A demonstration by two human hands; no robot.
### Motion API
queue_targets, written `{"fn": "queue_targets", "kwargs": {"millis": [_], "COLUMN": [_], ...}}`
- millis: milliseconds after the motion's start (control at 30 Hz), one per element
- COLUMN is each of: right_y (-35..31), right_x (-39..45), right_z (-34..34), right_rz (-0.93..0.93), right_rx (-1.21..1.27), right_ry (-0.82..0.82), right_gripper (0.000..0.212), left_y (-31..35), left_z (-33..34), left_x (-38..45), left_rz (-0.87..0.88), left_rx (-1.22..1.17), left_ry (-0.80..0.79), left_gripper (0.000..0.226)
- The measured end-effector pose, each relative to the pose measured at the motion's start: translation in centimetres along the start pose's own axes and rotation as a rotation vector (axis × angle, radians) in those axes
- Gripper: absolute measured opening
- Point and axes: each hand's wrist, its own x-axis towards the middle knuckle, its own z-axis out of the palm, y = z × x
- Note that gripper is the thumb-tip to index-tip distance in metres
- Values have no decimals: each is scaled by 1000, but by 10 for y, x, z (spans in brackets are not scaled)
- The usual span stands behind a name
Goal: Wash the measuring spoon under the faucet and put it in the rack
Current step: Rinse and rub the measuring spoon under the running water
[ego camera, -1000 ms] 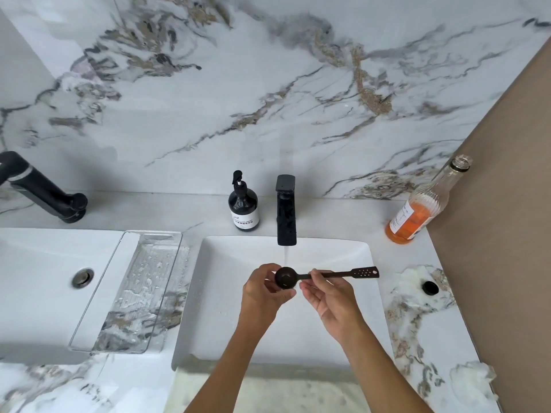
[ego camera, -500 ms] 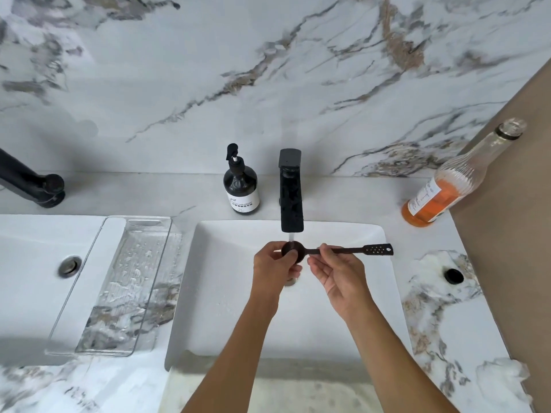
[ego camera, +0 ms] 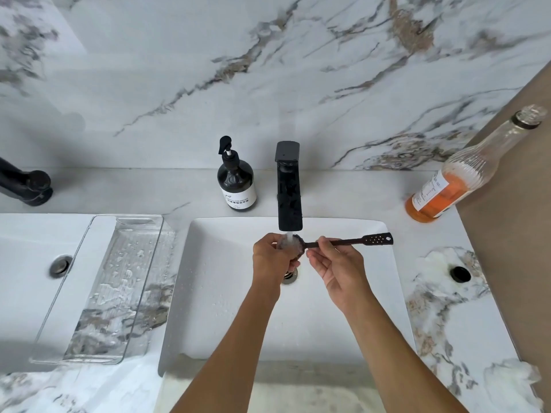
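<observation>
A dark measuring spoon (ego camera: 357, 241) with a perforated handle end lies level over the white sink basin (ego camera: 343, 332). Its bowl sits right under the black faucet (ego camera: 288, 189), and running water splashes over it. My right hand (ego camera: 337, 263) pinches the handle near the bowl. My left hand (ego camera: 272, 257) cups the bowl from the left, fingers in the stream. The clear plastic rack (ego camera: 98, 290) stands to the left of the basin, wet and with nothing in it.
A black soap pump bottle (ego camera: 236, 181) stands left of the faucet. A glass bottle (ego camera: 459, 177) with orange liquid leans at the right wall. A second sink with its drain (ego camera: 60, 265) and black faucet (ego camera: 25, 184) lies far left. A small black cap (ego camera: 460, 274) rests on the counter.
Both hands carried the spoon away from me until its bowl came under the spout; water now pours onto the bowl. The camera view shifted down slightly.
</observation>
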Motion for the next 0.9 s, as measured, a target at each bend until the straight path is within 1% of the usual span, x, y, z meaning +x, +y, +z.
{"fn": "queue_targets", "kwargs": {"millis": [167,200,267,333,467,567,667,767,900], "right_y": [-1,-2,-2,-1,0,-2,-3,-2,1], "right_x": [2,2,3,3,3,3,4,4,5], "right_z": [1,1,2,2,3,3,4,4,3], "right_rz": [-5,-8,-13,-14,-17,-23,-26,-28,-22], "right_rx": [0,-1,-3,-7,-17,-16,-2,6,-6], "right_ry": [-9,-10,-5,-2,2,-6,-9,-16,-23], "right_gripper": [6,7,7,7,7,7,6,5,5], "left_y": [0,0,0,1,4,3,4,5,4], "left_z": [1,1,2,2,0,0,0,0,-3], "left_x": [4,3,2,1,2,4,3,0,2], "left_rz": [71,82,78,55,30,73,96,77,53], "left_rx": [47,49,37,22,50,81,76,30,41], "left_ry": [14,17,13,6,15,33,29,12,26], "left_gripper": [5,6,10,5,14,3,12,8,12]}}
